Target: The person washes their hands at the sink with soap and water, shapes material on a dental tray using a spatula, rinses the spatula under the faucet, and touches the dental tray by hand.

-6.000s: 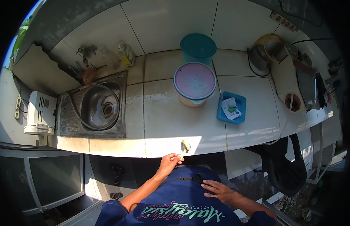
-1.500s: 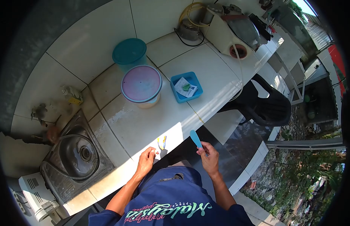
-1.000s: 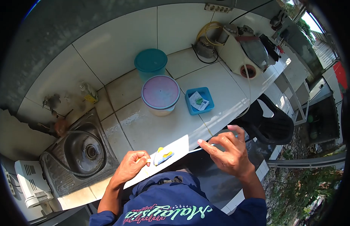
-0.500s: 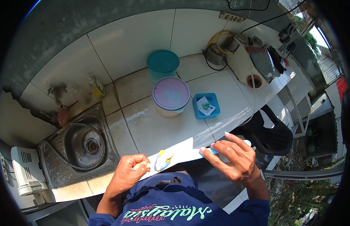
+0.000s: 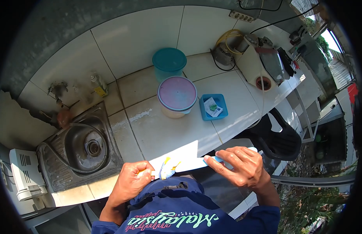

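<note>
My right hand is closed on the blue handle of a knife, its pale blade pointing left past the counter's front edge. My left hand is a fist around a thin pale-and-yellow handle. Just beyond that fist is a yellow, blue and white brush-like head; its exact kind is hard to make out. The blade's tip reaches this head and seems to touch it. Both hands are held close in front of the dark blue shirt.
A pink-lidded tub and a teal-lidded tub stand on the tiled counter. Right of them is a blue basket with packets. A steel sink lies left. A black chair is beyond the counter edge.
The right fingers have curled in from a more spread pose and now wrap the handle. The blade now shows clearly against the brush-like head. The left hand is nearly where it was.
</note>
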Demonstrator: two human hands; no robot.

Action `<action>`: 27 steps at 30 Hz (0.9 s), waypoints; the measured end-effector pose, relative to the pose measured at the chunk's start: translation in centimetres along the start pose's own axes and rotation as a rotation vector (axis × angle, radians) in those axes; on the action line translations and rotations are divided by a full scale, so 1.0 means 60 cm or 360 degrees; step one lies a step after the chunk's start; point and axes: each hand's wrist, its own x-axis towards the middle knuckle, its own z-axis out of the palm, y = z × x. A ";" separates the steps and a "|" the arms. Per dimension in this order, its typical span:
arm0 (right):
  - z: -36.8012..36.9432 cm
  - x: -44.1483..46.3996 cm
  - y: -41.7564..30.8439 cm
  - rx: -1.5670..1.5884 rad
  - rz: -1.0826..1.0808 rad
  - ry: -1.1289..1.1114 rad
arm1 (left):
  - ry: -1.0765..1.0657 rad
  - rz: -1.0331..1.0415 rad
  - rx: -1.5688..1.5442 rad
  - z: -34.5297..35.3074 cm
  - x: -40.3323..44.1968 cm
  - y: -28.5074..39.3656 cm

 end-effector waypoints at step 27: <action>-0.014 0.018 -0.009 -0.0036 0.0223 0.0021 | -0.0116 -0.0021 -0.0040 -0.004 -0.006 -0.005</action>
